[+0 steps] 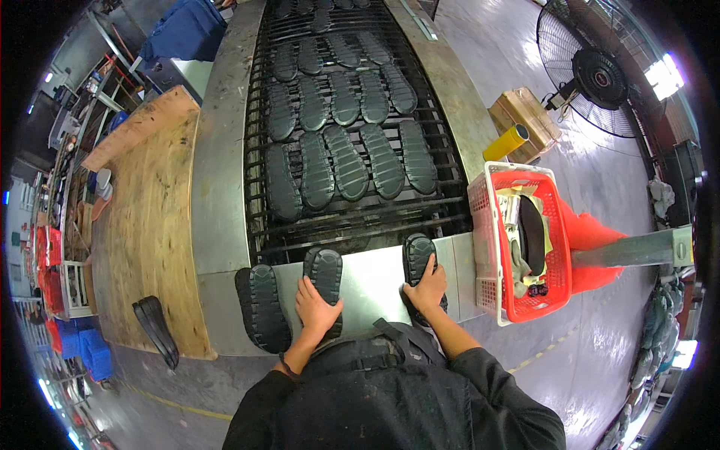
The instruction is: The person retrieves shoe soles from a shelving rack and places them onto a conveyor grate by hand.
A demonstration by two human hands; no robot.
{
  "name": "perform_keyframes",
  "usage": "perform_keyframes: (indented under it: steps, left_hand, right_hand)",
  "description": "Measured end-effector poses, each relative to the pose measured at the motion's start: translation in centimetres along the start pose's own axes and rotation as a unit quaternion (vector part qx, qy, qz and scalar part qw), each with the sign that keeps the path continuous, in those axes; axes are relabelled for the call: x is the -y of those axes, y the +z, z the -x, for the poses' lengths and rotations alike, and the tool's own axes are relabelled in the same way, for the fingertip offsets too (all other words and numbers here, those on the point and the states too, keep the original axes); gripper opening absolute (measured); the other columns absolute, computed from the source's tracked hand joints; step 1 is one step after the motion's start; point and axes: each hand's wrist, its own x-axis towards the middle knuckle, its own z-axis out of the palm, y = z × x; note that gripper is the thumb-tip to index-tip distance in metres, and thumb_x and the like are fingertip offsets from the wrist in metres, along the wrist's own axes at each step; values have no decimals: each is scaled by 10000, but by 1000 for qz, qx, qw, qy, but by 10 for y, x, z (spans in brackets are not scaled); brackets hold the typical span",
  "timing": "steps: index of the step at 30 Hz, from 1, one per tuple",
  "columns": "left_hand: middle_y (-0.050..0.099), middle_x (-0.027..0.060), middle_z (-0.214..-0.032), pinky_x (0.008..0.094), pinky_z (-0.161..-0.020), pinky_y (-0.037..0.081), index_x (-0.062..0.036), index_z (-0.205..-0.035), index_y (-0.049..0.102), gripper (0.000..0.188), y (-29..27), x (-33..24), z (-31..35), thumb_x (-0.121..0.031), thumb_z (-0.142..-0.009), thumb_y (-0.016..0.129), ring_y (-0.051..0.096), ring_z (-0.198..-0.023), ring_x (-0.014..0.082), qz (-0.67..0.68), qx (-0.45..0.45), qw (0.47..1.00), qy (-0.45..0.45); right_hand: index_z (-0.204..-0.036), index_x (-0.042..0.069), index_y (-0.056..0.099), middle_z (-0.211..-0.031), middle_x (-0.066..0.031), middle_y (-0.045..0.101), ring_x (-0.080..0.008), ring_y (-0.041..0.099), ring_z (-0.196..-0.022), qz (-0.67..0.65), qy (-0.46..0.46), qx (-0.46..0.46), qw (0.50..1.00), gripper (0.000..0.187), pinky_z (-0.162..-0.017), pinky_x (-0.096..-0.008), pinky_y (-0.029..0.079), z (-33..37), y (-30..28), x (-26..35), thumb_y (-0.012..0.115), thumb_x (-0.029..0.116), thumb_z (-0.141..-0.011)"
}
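On the metal end plate of the conveyor in front of me, my left hand closes across a black shoe sole, fingers at its left edge and thumb at its right. Farther right, my right hand grips another black sole, thumb on the near side edge. Both soles show a ridged tread facing up. A third black sole lies on the plate just left of my left hand. Beyond the plate, rows of black soles rest on the dark slatted conveyor.
At right stand a red basket inside a white crate, a yellow cylinder, a cardboard box and a large fan. A wooden table is at left, with a pair of black soles at its near edge.
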Motion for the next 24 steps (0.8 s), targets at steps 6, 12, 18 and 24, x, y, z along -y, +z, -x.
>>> perform_keyframes:
  steps: [6, 12, 18, 24]
  left_hand:
    - [351, 282, -1549, 515, -1107, 417, 63, -1562, 193, 1186, 13, -84, -77, -443, -709, 843, 406, -1377, 464, 61, -16, 998, -10]
    - [495, 291, -1413, 501, -1051, 468, 56, -1554, 230, 1129, -10, -123, -124, -400, -717, 833, 521, -1272, 458, 149, 28, 988, -36]
    - [461, 276, -1436, 523, -1044, 467, 16, -1558, 272, 1068, -25, -33, -137, -399, -748, 832, 497, -1295, 438, 23, -34, 996, -81]
    - [350, 280, -1548, 524, -1106, 421, -18, -1593, 235, 1027, -10, -19, -143, -478, -854, 780, 365, -1430, 437, 63, -25, 994, -89]
  right_hand:
    - [-1603, 21, 190, -1318, -286, 473, -465, 519, -1186, -49, -40, -6, 998, 1236, -1007, -509, 474, -62, -3, 66, 851, 415, -635]
    - [-1599, 30, 236, -1375, -294, 464, -461, 509, -1252, -56, -35, 105, 992, 1163, -1038, -485, 475, -118, -7, 110, 840, 478, -712]
    - [-1601, 40, 258, -1456, -336, 417, -489, 477, -1295, -4, -6, 32, 999, 1121, -1069, -513, 439, -161, -13, 31, 786, 565, -762]
    - [-1596, 37, 279, -1559, -329, 344, -490, 410, -1392, -13, -45, 43, 998, 1086, -1122, -513, 402, -184, 9, 29, 745, 620, -807]
